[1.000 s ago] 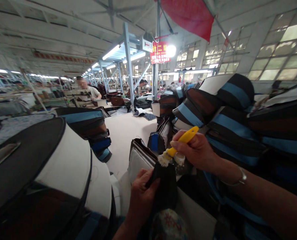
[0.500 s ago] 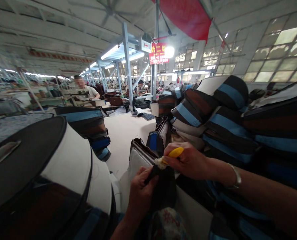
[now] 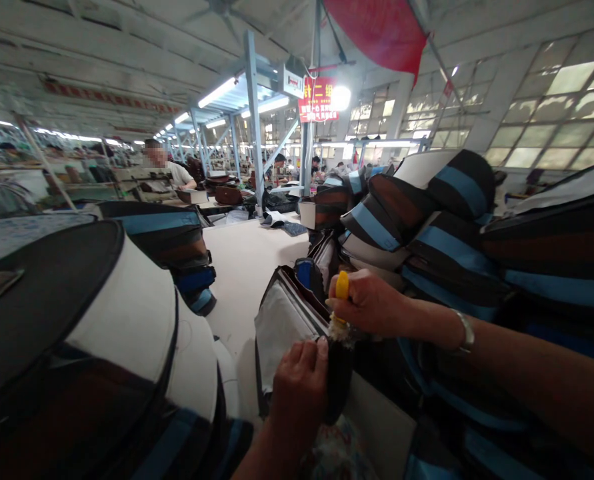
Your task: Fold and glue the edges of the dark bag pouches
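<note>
Head view: right hand (image 3: 371, 303), wrist with a metal bangle (image 3: 464, 331), fingers closed around a yellow-handled brush (image 3: 342, 287), held upright. Its pale matted bristles (image 3: 339, 328) press against the top edge of a dark bag flap (image 3: 341, 380); the coating on them is too small to identify. Left hand (image 3: 299, 388), fingers (image 3: 311, 350) closed on the flap's near side, pinching it upright between both hands, low in front of the person. Just beside the flap, a white-lined bag panel (image 3: 281, 327); below it, a floral cloth (image 3: 337, 457). Right, stacked black, brown and blue striped bags (image 3: 457, 233). Left, a large black-and-white bag (image 3: 127, 320). Beyond, a white counter (image 3: 247, 287); farther off, a co-worker (image 3: 169, 170) seated at a bench.
</note>
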The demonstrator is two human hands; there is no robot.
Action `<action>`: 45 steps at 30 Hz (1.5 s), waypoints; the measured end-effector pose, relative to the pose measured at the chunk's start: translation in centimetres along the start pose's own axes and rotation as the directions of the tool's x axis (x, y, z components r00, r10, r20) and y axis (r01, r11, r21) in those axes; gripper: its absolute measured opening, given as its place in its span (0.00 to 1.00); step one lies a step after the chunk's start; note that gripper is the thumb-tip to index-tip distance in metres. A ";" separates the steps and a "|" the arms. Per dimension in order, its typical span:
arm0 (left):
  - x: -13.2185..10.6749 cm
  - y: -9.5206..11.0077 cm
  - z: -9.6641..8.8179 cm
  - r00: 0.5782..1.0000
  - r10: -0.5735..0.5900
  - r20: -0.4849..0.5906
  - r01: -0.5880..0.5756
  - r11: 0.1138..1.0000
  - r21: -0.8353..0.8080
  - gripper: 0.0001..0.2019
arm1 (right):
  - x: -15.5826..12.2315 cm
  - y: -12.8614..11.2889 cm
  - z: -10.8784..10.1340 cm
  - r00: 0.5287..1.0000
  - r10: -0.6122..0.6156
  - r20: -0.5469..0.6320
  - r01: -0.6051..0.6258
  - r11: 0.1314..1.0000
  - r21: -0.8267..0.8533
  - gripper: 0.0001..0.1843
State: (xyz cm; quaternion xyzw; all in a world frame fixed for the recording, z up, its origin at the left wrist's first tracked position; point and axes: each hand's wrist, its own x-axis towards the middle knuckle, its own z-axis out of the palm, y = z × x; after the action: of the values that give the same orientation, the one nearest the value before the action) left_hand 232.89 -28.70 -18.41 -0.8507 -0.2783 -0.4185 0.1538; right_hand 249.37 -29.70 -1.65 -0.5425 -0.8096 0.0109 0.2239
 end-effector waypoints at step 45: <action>0.1 -4.1 -5.9 0.753 -0.587 0.297 0.630 0.512 -0.584 0.14 | 0.6 -0.4 4.8 0.772 0.581 -0.256 0.273 0.060 0.960 0.08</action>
State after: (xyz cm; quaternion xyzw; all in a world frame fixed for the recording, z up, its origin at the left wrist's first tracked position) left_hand 226.81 -28.30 -14.62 -0.7081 -0.3986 -0.4887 -0.3176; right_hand 247.00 -28.30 -5.71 -0.3030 -0.3892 0.4086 0.7680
